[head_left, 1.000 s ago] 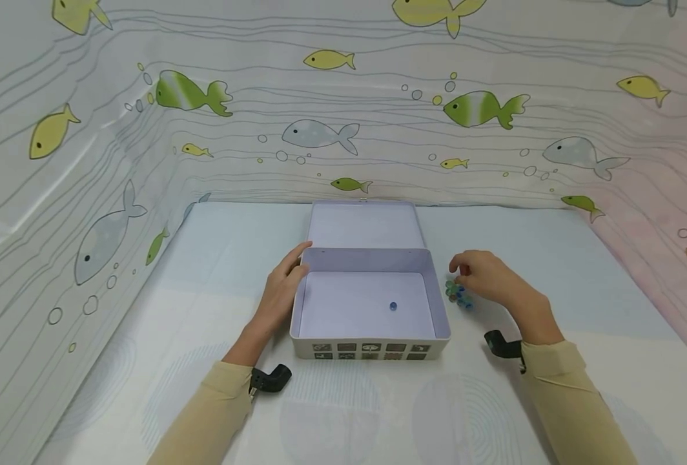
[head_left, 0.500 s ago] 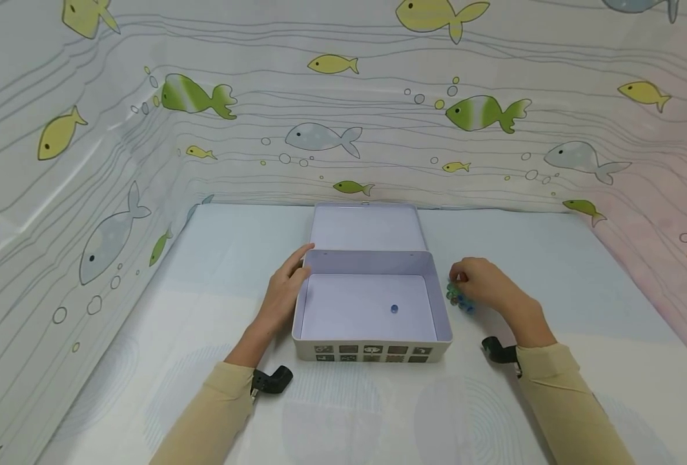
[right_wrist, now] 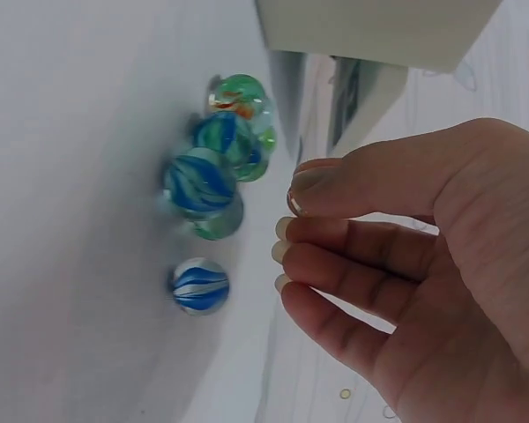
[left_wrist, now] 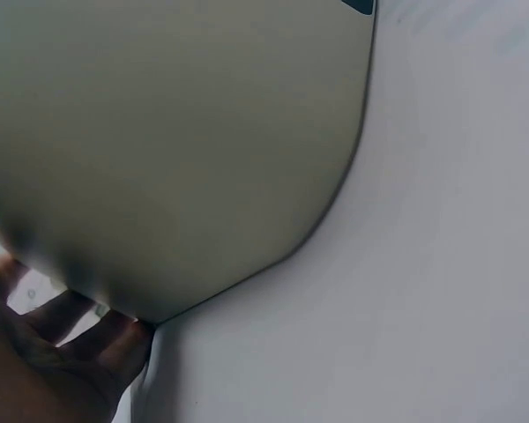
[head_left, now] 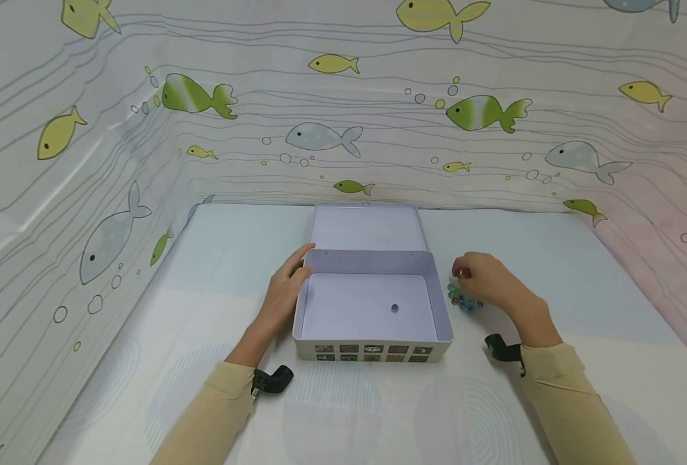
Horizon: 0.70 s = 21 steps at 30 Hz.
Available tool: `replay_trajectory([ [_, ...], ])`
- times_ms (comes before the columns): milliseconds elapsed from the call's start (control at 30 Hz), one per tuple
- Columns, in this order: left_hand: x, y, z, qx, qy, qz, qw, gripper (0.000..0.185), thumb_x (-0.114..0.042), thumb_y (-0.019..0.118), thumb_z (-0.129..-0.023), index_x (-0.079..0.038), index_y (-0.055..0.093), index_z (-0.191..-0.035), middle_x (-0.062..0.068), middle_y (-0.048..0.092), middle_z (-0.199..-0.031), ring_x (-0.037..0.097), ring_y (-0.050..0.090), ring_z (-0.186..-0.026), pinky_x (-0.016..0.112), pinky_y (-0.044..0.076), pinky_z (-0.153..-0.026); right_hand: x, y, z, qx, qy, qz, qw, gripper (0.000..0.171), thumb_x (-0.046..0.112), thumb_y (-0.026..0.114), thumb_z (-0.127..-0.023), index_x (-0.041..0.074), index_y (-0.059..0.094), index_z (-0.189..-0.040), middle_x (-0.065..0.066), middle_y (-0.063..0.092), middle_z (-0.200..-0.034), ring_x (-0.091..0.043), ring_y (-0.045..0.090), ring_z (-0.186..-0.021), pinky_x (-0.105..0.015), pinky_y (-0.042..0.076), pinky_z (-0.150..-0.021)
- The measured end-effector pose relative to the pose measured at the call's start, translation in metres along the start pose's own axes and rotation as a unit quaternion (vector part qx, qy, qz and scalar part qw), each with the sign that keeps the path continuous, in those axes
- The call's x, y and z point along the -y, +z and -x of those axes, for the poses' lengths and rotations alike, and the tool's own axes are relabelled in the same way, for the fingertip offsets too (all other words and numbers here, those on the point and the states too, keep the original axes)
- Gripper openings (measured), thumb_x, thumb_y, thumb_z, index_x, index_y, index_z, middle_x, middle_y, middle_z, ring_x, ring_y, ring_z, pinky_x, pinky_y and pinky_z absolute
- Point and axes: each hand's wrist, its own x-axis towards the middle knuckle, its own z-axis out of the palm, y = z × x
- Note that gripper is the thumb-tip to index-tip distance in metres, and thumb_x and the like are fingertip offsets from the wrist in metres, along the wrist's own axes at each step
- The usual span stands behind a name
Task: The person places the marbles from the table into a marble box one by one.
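Left hand [head_left: 283, 290] relaxed open against open white box [head_left: 372, 336], right hand [head_left: 485, 281] fingers loosely curled, empty, beside glass marbles [right_wrist: 213, 167] on worktop [head_left: 204, 271]

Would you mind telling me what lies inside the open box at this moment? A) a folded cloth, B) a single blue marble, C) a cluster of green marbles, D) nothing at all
B: the head view shows one blue marble alone on the floor of the box, while the other marbles lie outside on the table, by the right hand.
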Motion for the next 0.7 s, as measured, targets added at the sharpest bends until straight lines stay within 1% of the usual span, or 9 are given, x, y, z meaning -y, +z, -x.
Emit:
replay_trajectory([
  [233,0.002,0.001,-0.001,0.0,-0.002,0.003,1.0,0.046,-0.039,0.042,-0.102,-0.048,0.04,-0.147,-0.006,0.042,-0.156,0.026,0.046,-0.14,0.059,0.031,-0.115,0.007,-0.011,0.003,-0.006,-0.006,-0.001,1.0,0.018,-0.001,0.06,-0.087,0.0,0.073,-0.099,-0.007,0.062,-0.082,-0.02,0.052,-0.075,-0.035,0.045,-0.066],
  [333,0.002,0.001,-0.001,0.0,0.0,0.001,1.0,0.046,-0.038,0.041,-0.102,-0.049,0.04,-0.147,-0.005,0.042,-0.156,0.027,0.046,-0.139,0.06,0.032,-0.115,0.011,-0.015,0.004,-0.007,-0.008,0.001,1.0,0.018,-0.001,0.06,-0.087,0.0,0.073,-0.1,-0.007,0.061,-0.082,-0.02,0.052,-0.075,-0.034,0.044,-0.067],
  [467,0.002,0.0,-0.001,0.005,-0.007,0.003,1.0,0.046,-0.037,0.04,-0.103,-0.048,0.039,-0.148,-0.004,0.042,-0.157,0.027,0.045,-0.139,0.059,0.031,-0.116,0.016,-0.02,0.006,-0.014,-0.016,0.002,1.0,0.019,-0.001,0.06,-0.088,0.0,0.073,-0.101,-0.005,0.059,-0.082,-0.02,0.05,-0.076,-0.034,0.042,-0.067],
  [600,-0.005,-0.001,0.0,0.012,-0.022,0.012,0.9996,0.047,-0.033,0.04,-0.104,-0.042,0.038,-0.15,-0.003,0.039,-0.159,0.028,0.042,-0.143,0.058,0.028,-0.118,0.021,-0.023,0.008,-0.022,-0.028,0.001,0.999,0.019,-0.001,0.059,-0.088,0.001,0.073,-0.1,-0.004,0.059,-0.082,-0.019,0.051,-0.077,-0.034,0.043,-0.068],
  [700,-0.018,-0.003,0.005,0.018,-0.025,0.013,0.9994,0.049,-0.028,0.04,-0.105,-0.035,0.038,-0.153,0.001,0.037,-0.16,0.03,0.038,-0.146,0.058,0.027,-0.119,0.026,-0.024,0.009,-0.028,-0.039,0.002,0.999,0.017,-0.001,0.06,-0.088,0.002,0.073,-0.099,-0.004,0.061,-0.084,-0.018,0.053,-0.079,-0.034,0.045,-0.07],
])
